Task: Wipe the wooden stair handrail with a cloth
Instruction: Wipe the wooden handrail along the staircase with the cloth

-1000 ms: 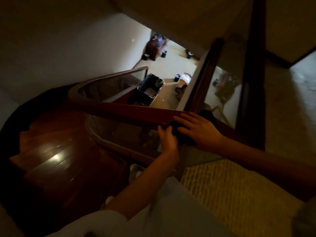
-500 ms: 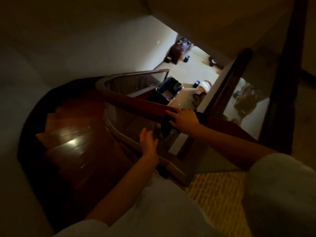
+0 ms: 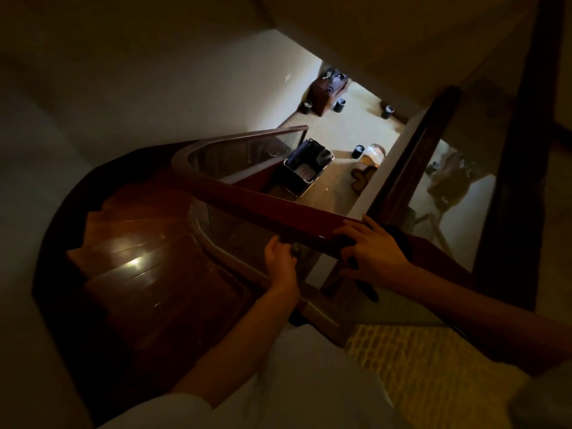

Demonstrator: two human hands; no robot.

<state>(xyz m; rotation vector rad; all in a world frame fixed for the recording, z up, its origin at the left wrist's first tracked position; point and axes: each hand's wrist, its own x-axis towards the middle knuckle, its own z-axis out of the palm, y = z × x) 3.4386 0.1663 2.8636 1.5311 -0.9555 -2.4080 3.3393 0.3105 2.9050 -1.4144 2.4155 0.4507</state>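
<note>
Items, left to right.

1. Dark polished wooden stair treads [image 3: 123, 258]: they curve down at the left and carry a bright glare patch.
2. Curved reddish-brown wooden handrail [image 3: 263, 205]: it runs from the bend at the far left of the stairwell to its near end on the right, above a clear glass panel [image 3: 235, 233].
3. Your left hand [image 3: 280, 264]: it sits just below the handrail's lower edge, in front of the glass panel. The fingers are loosely curled towards the rail. You cannot tell whether they grip anything or touch the wood.
4. Dark rectangular bin [image 3: 305, 170]: it stands on the pale floor below, beyond the handrail. Small dark cylindrical pots [image 3: 359, 151] stand near it.
5. Your right hand [image 3: 374, 252]: it lies on the near end of the handrail, with the fingers bent over the top edge and clamped on the cloth.
6. Dark cloth [image 3: 366, 287]: it is pinned between your right palm and the handrail, with a loose tail hanging below the rail's underside.
7. Yellow woven carpet [image 3: 418, 360]: it lies at the lower right, beneath your right forearm.
8. Dark wooden post [image 3: 520, 150]: it stands upright at the far right.
</note>
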